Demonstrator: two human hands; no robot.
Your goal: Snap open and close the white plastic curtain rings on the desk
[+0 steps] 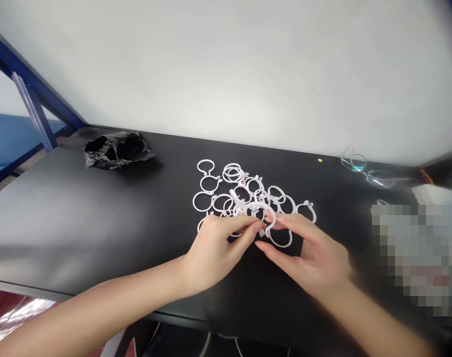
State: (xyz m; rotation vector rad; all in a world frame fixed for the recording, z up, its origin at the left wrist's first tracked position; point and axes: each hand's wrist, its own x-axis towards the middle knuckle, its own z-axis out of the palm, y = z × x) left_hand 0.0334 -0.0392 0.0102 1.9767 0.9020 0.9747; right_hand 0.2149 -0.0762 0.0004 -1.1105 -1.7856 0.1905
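A white plastic curtain ring point(273, 214) with a gap at its lower side is held up over the table. My left hand point(218, 248) pinches it near the gap between thumb and forefinger. My right hand point(315, 253) is at the ring's right side, its fingertips just behind the rim, apparently touching it. Its thumb stands apart below, off the ring. Under and behind both hands lies a loose heap of similar white curtain rings point(202, 202), several with small eyelets. Part of the heap is hidden by my hands.
The rings lie on a black table point(136, 233) against a pale wall point(226, 74). A crumpled black plastic bag point(117, 151) sits at the back left, beside a blue metal frame point(34, 109). Eyeglasses point(378, 178) rest at the back right. A blurred-out item point(415, 258) is at the right.
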